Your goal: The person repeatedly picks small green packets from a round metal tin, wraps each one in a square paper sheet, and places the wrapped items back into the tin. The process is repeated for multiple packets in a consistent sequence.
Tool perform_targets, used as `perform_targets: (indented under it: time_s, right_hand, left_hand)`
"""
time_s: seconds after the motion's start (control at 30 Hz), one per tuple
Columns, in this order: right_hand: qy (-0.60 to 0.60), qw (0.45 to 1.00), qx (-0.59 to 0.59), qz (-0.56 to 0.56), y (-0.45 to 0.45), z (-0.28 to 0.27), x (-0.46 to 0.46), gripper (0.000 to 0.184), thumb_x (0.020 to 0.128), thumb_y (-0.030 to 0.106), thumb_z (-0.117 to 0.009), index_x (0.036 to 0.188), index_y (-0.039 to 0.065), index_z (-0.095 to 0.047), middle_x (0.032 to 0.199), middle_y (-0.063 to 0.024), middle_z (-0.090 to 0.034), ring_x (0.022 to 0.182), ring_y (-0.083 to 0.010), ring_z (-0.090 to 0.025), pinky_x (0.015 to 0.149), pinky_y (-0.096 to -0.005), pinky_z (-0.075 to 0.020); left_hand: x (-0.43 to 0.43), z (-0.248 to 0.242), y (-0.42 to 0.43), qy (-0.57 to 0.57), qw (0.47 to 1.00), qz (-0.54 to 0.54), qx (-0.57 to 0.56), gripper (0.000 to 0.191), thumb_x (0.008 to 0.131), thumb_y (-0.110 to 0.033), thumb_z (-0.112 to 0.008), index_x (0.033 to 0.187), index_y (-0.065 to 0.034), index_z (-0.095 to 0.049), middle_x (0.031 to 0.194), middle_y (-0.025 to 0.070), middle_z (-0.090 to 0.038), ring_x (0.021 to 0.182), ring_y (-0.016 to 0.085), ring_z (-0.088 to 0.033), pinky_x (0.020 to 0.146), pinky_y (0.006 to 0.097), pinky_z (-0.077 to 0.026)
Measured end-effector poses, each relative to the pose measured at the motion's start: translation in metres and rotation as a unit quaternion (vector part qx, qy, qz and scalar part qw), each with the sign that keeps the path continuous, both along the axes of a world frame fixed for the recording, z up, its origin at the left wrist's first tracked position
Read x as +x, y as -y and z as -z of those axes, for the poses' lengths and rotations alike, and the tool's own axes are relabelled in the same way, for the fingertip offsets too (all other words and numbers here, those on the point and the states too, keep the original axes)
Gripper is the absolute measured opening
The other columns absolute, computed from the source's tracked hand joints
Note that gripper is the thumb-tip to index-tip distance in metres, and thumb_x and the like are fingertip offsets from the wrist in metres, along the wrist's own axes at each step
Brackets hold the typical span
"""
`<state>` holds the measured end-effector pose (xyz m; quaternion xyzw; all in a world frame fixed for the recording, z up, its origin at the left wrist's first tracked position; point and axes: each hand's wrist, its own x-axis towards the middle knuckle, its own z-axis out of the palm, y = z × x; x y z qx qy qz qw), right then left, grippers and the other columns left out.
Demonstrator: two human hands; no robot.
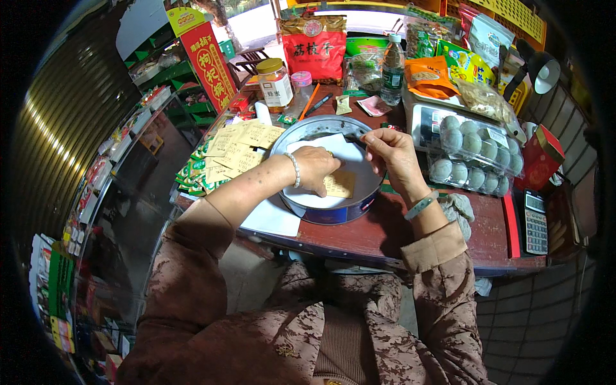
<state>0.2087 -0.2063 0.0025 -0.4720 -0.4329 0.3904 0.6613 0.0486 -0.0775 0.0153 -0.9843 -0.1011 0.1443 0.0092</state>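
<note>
A round metal tin (332,215) with a blue outer wall stands in front of me, white paper (308,197) inside it. My left hand (315,166) reaches into the tin over a small printed tan paper packet (342,184). Its thumb lies at the packet's left edge; the other fingers are partly hidden, so a grip cannot be confirmed. At the tin's right rim, my right hand (392,156) has thumb and index fingertips pinched together. Dark bits (353,136) lie close to these fingertips; whether any are between them is unclear. More tan packets (240,144) overlap in a pile left of the tin.
Behind the tin stand a honey jar (276,86), a water bottle (393,70) and a red bag (314,50). An orange pencil (309,102) and a black marker (319,103) lie nearby. To the right are egg cartons (474,149), a cloth (458,214) and a calculator (535,224).
</note>
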Motion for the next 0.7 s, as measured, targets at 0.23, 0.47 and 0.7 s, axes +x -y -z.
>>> perform_targets:
  time_s: [0.23,0.47,0.7]
  right_hand:
    - [0.01,1.0,-0.002,-0.006,-0.001,0.0,0.002,0.016,0.092,0.017,-0.063,0.089,0.002,-0.068,0.061,-0.0016,-0.061,0.043,-0.0071,-0.05,0.039,-0.0192,-0.0375]
    - [0.001,1.0,-0.001,0.005,-0.001,0.0,0.0,0.013,0.09,0.015,-0.066,0.089,0.002,-0.068,0.064,-0.0019,-0.062,0.044,-0.007,-0.051,0.039,-0.019,-0.037]
    - [0.003,1.0,0.008,0.001,0.0,-0.003,-0.007,0.016,0.086,0.012,-0.069,0.097,0.0,-0.067,0.073,-0.003,-0.065,0.049,-0.0077,-0.055,0.041,-0.0188,-0.0385]
  left_hand:
    - [-0.001,0.014,-0.009,0.064,0.998,0.013,0.023,0.043,0.064,-0.029,-0.082,0.091,0.0002,-0.066,0.086,0.0196,-0.066,0.09,0.035,-0.064,0.079,0.0431,-0.05]
    - [-0.012,0.002,-0.027,0.226,0.932,-0.098,-0.265,0.023,0.073,-0.013,-0.079,0.086,0.0008,-0.066,0.074,0.0061,-0.066,0.069,0.014,-0.062,0.059,0.0298,-0.048]
    - [-0.037,-0.008,-0.012,0.32,0.752,-0.21,-0.537,0.015,0.079,-0.008,-0.075,0.087,-0.0007,-0.065,0.078,0.0059,-0.068,0.064,0.008,-0.061,0.054,0.0203,-0.045]
